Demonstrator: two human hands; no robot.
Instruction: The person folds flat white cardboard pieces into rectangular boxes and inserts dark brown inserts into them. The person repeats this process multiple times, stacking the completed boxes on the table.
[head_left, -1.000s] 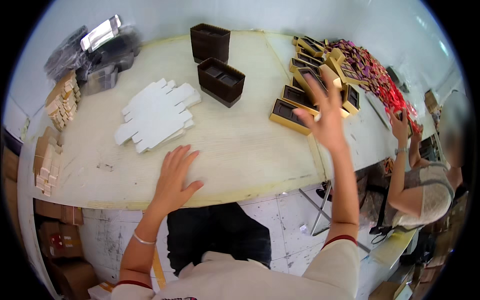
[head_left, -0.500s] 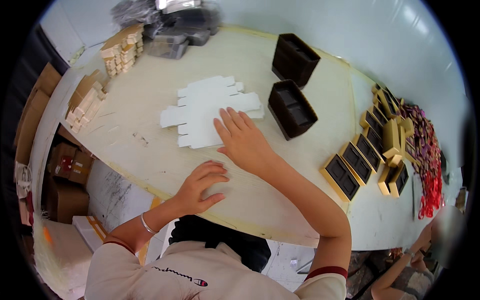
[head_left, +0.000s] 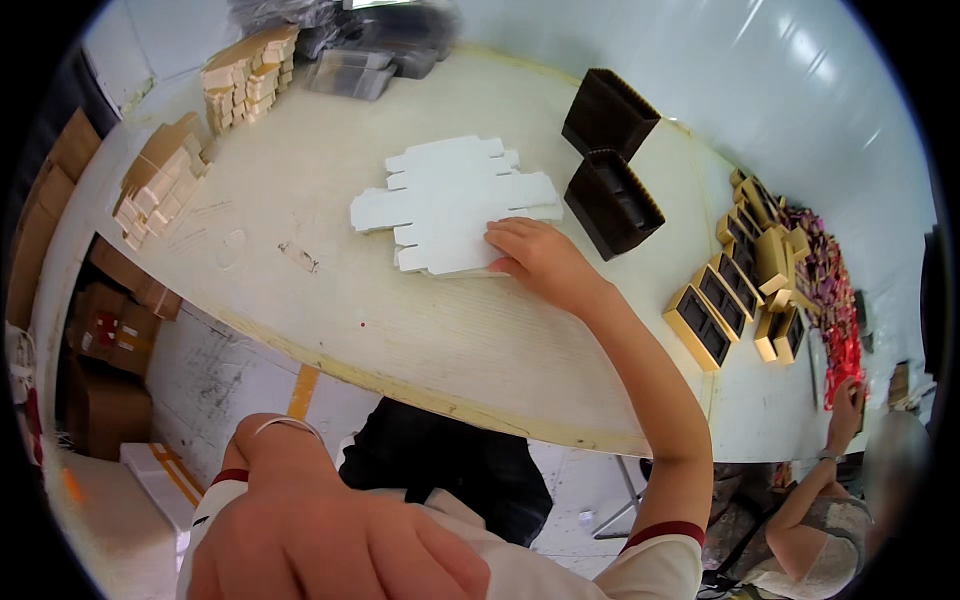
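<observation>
A small stack of flat white carton blanks (head_left: 450,205), with tabs along the sides, lies mid-table. My right hand (head_left: 545,260) is at its near right corner. Its fingers are bent over the top blank and the thumb is at the near edge, so it grips that corner. My left hand (head_left: 330,540) is raised close to the camera, off the table, at the lower edge. Only its back and knuckles show; the fingertips are hidden. Two dark brown ridged boxes (head_left: 612,200) stand to the right of the blanks.
Gold boxes with black inserts (head_left: 697,325) stand at the right, beside a heap of red and purple ribbons (head_left: 840,330). Folded cream cartons (head_left: 165,175) are stacked at the left, clear plastic covers (head_left: 350,75) at the back. Another person's hand (head_left: 845,410) is at the far right.
My left hand has risen from the table toward the camera. My right hand has moved to the blanks' near right corner, its fingers more bent. The whole view has shifted slightly.
</observation>
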